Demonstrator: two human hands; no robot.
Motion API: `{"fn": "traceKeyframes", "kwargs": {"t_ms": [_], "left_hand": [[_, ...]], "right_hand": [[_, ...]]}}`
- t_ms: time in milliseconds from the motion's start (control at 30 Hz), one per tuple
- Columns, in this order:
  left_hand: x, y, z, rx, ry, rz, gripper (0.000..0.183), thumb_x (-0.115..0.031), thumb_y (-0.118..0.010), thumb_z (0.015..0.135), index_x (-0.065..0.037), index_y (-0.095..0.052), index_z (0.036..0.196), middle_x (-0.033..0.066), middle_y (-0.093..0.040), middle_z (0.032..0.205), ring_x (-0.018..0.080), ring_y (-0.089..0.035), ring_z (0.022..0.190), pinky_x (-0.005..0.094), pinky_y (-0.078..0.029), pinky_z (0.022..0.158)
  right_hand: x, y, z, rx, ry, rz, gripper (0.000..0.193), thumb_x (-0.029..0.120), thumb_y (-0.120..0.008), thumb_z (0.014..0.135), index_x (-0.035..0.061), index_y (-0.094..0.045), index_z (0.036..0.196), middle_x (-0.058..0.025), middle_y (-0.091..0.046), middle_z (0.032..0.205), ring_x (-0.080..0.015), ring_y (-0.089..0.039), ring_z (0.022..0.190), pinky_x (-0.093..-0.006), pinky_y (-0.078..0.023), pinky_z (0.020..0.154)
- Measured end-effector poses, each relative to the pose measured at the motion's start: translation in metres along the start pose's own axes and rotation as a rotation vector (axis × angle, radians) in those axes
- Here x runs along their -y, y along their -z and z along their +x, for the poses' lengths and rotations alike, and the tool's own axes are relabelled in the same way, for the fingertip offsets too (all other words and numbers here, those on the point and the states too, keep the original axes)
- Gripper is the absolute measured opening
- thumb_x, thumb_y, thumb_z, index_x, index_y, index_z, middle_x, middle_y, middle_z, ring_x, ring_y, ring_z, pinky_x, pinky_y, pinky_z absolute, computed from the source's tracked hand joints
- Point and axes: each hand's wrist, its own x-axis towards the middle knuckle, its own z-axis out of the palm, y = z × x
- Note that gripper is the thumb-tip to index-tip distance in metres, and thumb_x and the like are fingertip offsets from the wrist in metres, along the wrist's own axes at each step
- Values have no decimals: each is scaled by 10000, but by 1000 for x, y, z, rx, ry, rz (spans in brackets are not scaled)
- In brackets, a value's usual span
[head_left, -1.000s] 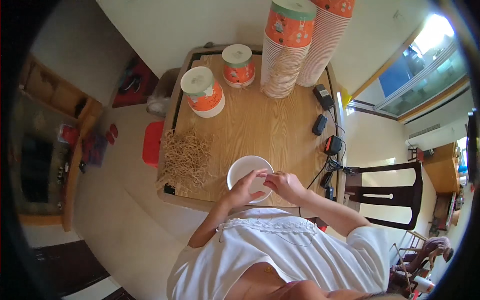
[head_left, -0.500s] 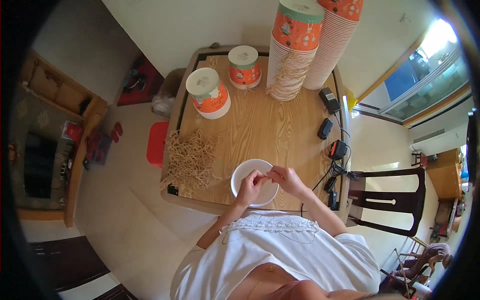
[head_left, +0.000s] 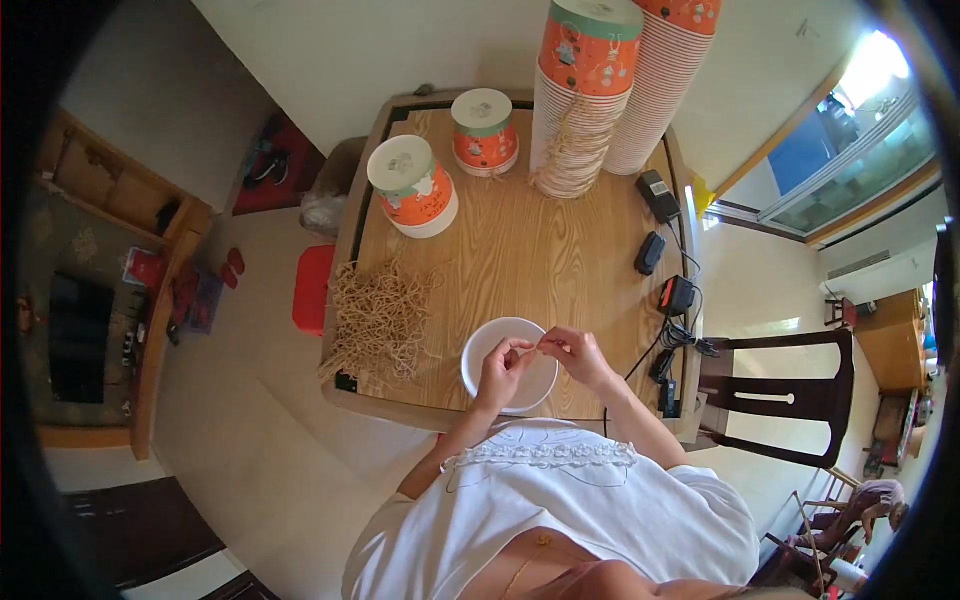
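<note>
As two bare hands meet over a white bowl [head_left: 530, 388] near the lower centre of the frame, we see the left hand [head_left: 498, 378] and the right hand [head_left: 580, 362] almost touching at their tips. On both, the thumb and fingers [head_left: 556, 343] are pinched together; what lies between them is too fine for us to make out. The bowl stands upright on the wood-grained counter [head_left: 490, 245], directly beneath the fingers, its rim showing around them and its white inside visible below the right hand.

Well apart from the hands, at centre left, we find a tangled heap of tan strands [head_left: 380, 318] along the counter's edge. Above it, an orange-and-green tub [head_left: 412, 192] sits bottom up, with a smaller tub [head_left: 484, 138] upturned just beside it. At the top of the frame we count two tall tub stacks [head_left: 588, 72], also inverted, the nearer one carrying tan fibres down its side. Black adapters [head_left: 648, 253] and cables [head_left: 675, 333] line the right edge of the counter, by a dark wooden chair [head_left: 780, 398]. At lower right, we glimpse another person [head_left: 862, 508], bent forward.
</note>
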Motion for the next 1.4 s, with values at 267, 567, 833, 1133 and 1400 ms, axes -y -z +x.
{"fn": "traceKeyframes", "kwargs": {"t_ms": [267, 567, 833, 1133, 1400], "left_hand": [[15, -7, 11, -11, -58, -64, 77, -59, -628, 789, -3, -636, 840, -27, -583, 680, 16, -485, 610, 176, -401, 545], [51, -9, 30, -77, 142, 38, 109, -122, -616, 804, -16, -629, 824, -5, -594, 683, 60, -511, 596, 217, -420, 541], [67, -12, 39, -142, 90, 107, 95, -114, -617, 800, -20, -628, 810, 8, -605, 704, 71, -522, 613, 228, -423, 557], [71, -15, 41, -164, 68, 114, 86, -84, -615, 791, 1, -632, 794, 18, -614, 692, 73, -540, 630, 222, -433, 577], [77, -17, 43, -229, 52, 62, 134, -131, -637, 770, 2, -628, 754, 51, -612, 632, 96, -534, 558, 260, -426, 532]], "right_hand": [[-14, -14, 5, -89, 71, -255, 230, 214, -524, 855, -12, -549, 820, -198, -539, 707, -341, -524, 618, -364, -428, 554], [-29, -3, 24, -271, 100, -125, 144, 120, -563, 825, 19, -561, 929, -86, -534, 718, -182, -526, 620, -299, -445, 577], [-41, -14, 22, -127, -90, -4, 221, 62, -507, 822, 41, -584, 1028, -55, -594, 769, -111, -541, 668, -254, -458, 618], [-64, -10, 38, 35, -75, 174, 194, 62, -516, 837, 23, -619, 996, -70, -634, 838, -112, -573, 754, -256, -468, 653], [-65, -7, 46, 177, -180, 324, 154, 80, -549, 838, 19, -616, 963, -2, -604, 813, -82, -531, 767, -221, -433, 665]]}}
